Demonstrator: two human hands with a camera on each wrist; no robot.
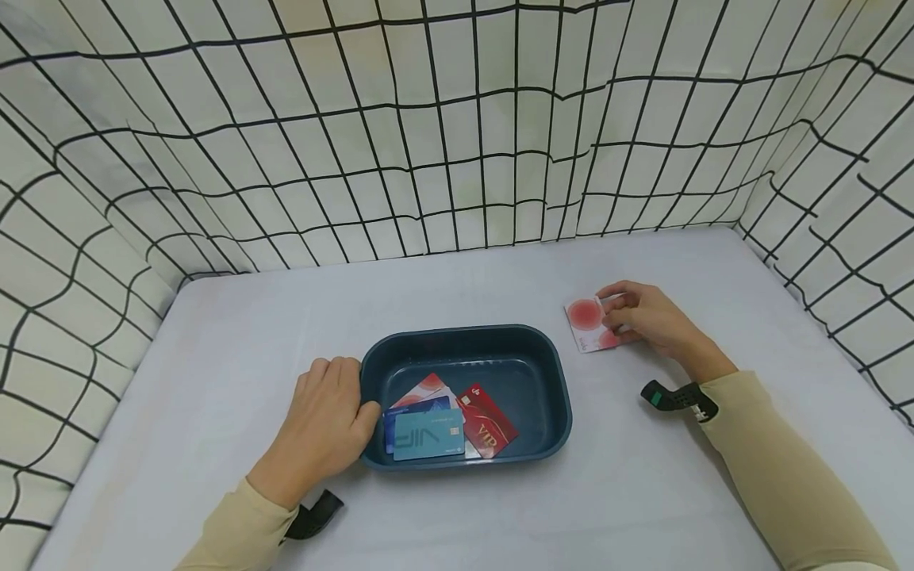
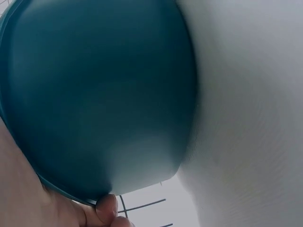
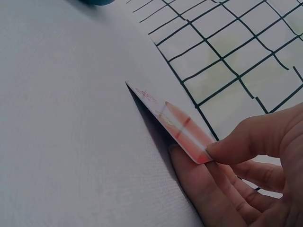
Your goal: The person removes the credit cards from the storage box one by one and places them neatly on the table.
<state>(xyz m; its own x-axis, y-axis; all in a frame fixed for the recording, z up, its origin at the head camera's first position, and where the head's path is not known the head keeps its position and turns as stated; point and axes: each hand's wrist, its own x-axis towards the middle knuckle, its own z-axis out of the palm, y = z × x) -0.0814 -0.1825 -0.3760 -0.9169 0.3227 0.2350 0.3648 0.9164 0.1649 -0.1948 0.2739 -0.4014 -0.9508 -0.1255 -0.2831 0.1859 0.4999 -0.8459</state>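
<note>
A dark teal plastic tray (image 1: 464, 333) stands on the white table, and my left hand (image 1: 317, 420) grips its left rim, the thumb over the edge. In the left wrist view the tray's outer wall (image 2: 104, 94) fills most of the frame, with fingertips (image 2: 107, 208) curled under the rim. Inside the tray lie a light blue card (image 1: 428, 434), a dark blue card (image 1: 389, 420), a red VIP card (image 1: 489, 420) and a pink-and-white card (image 1: 428, 386). To the right, my right hand (image 1: 653, 321) pinches a white card with red circles (image 1: 585, 316) between thumb and fingers, tilted close over the table.
A white wall with a black grid net (image 1: 457, 143) rises behind the table (image 1: 457, 515) and along both sides. Black wrist straps (image 1: 671, 395) are worn on both forearms, below beige sleeves (image 1: 778, 468).
</note>
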